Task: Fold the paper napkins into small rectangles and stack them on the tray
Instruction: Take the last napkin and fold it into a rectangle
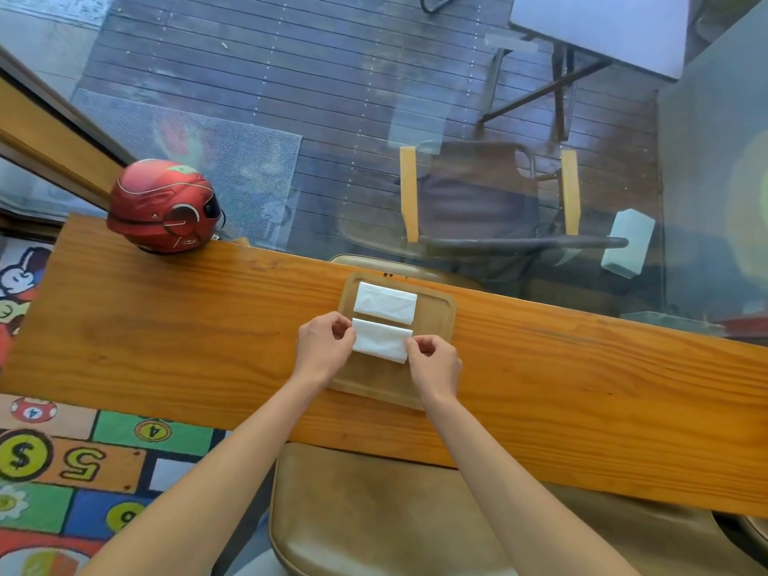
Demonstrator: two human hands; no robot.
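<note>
The left hand point(323, 346) and right hand point(434, 362) pinched opposite ends of a folded napkin point(381, 340) over the wooden tray point(436, 322), near a second folded napkin point(385, 303).

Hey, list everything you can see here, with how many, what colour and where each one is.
folded napkins: two, white; one lies on the tray's far half, one is held above its middle
tray: one, light wood, on the table
table: one, orange-brown wood, against the window
helmet: one, red, table's far left corner
chair seat: one, tan, under the near edge
play mat: one, multicoloured, floor at left
hands: left and right, pinching the held napkin's ends
</note>
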